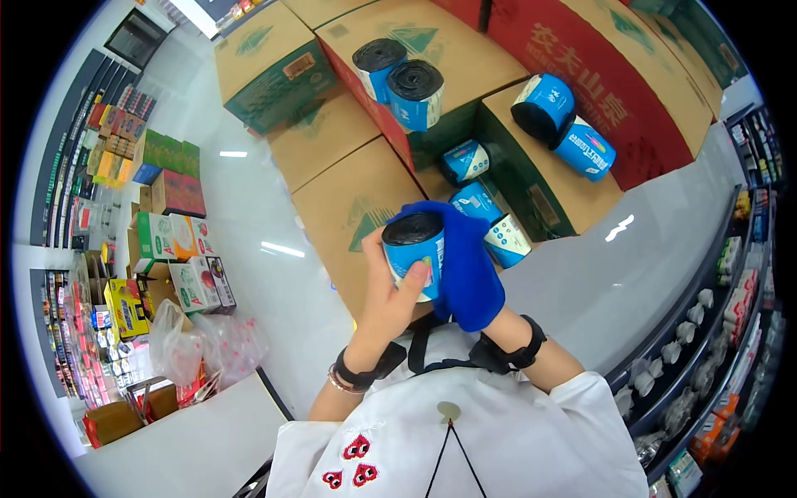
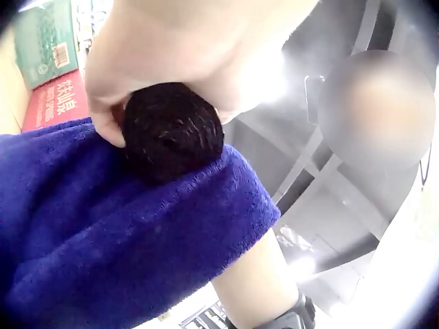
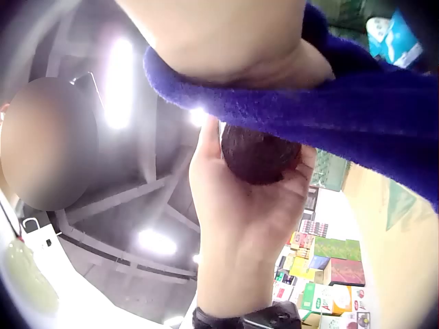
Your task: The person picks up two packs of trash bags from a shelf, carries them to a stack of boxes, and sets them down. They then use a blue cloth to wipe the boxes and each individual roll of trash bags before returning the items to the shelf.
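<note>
Right up against the white shirt (image 1: 465,448), a person's left hand (image 1: 390,290) is clamped round a black roll (image 1: 415,241) in a blue wrapper, with the thumb across its front and the coiled black end facing up. The roll is held in the air in front of the chest, just above the near edge of the cardboard boxes (image 1: 340,195). Touching its other side is a blue towel (image 1: 473,282), which drapes over most of the right hand (image 3: 302,65); I cannot tell whether the fingers under it are together or apart. Farther off, two upright rolls (image 1: 415,95) stand side by side on a box with a red side. To the person's right, another pair of rolls (image 1: 585,149) sits on a box edge, one tipped against the other. Between these, three more rolls (image 1: 466,162) lie in a low, green-walled space, the nearest close to the towel. Crowded shelves (image 1: 62,149) line the wall on the left, and thin plastic bags (image 1: 178,340) slump beside some cartons (image 1: 195,282).
</note>
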The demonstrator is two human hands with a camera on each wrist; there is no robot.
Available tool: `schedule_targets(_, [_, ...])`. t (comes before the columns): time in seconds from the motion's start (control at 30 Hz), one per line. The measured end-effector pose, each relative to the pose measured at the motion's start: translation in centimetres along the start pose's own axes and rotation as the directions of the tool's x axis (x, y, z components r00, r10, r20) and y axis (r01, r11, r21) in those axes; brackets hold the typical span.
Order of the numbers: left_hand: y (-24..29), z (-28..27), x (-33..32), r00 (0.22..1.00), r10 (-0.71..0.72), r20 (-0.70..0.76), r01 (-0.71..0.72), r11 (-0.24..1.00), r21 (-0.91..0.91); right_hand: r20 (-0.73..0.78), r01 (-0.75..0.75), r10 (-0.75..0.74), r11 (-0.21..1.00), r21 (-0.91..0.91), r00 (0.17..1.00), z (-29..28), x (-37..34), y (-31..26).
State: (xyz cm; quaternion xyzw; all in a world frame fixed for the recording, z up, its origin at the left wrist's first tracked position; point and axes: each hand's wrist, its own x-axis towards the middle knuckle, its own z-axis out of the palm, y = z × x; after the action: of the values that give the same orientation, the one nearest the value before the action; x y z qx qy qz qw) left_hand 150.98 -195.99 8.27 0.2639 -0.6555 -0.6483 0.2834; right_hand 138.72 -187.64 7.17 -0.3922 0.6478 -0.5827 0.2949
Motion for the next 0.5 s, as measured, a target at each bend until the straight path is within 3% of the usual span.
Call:
schedule_targets(0.07, [-0.3, -0.8, -0.5, 0.995, -0.036, 0.096, 0.058, 0.969, -0.239, 0.049, 0.009, -0.014, 0.995, 0.101, 0.999, -0.2, 0.2, 0.0])
schedule_targets(0.13, [-0.6, -1.3, -0.8, 0.990, -0.015, 0.143, 0.049, 0.971, -0.235, 0.104, 0.013, -0.035, 0.980, 0.200, 0.994, -0.2, 0.3, -0.4])
schedule_targets(0.2, [-1.5, -1.9, -0.9, 0.983, 0.006, 0.184, 0.037, 0.972, -0.231, 0.207, -0.068, -0.021, 0.907, 0.415, 0.978, -0.2, 0.2, -1.3])
schedule_targets(0.23, [-2.5, -2.2, -0.8, 0.989, 0.090, 0.121, -0.080, 0.993, -0.084, 0.208, -0.066, -0.023, 0.908, 0.414, 0.978, -0.2, 0.2, -1.2])
schedule_targets(0.27, [-3.3, -2.4, -0.8, 0.981, 0.182, 0.071, -0.187, 0.980, 0.070, 0.158, 0.042, -0.092, 0.954, 0.297, 0.983, -0.2, 0.1, -1.1])
schedule_targets(0.3, [-3.6, -2.3, -0.7, 0.980, 0.185, 0.073, -0.190, 0.979, 0.068, 0.115, 0.146, -0.166, 0.975, 0.169, 0.979, -0.3, 0.0, -1.0])
schedule_targets(0.37, [-4.0, -2.2, -0.6, 0.896, 0.430, -0.112, -0.361, 0.851, 0.382, 0.064, 0.156, -0.160, 0.986, 0.066, 0.985, -0.6, -0.5, -0.9])
schedule_targets(0.4, [-3.5, -2.4, -1.0, 0.946, 0.317, -0.074, -0.273, 0.897, 0.348, 0.014, 0.157, -0.157, 0.987, -0.035, 0.988, -0.6, -0.8, -0.9])
schedule_targets(0.43, [-2.9, -2.2, -1.4, 0.946, 0.315, -0.074, -0.271, 0.897, 0.348, 0.014, 0.155, -0.155, 0.987, -0.034, 0.988, -0.4, -1.1, -0.9])
schedule_targets(0.5, [-1.8, -1.5, -2.0, 0.983, 0.172, -0.060, -0.158, 0.969, 0.192, -0.067, 0.009, -0.023, 0.979, -0.202, 0.997, 0.1, -1.5, -1.3])
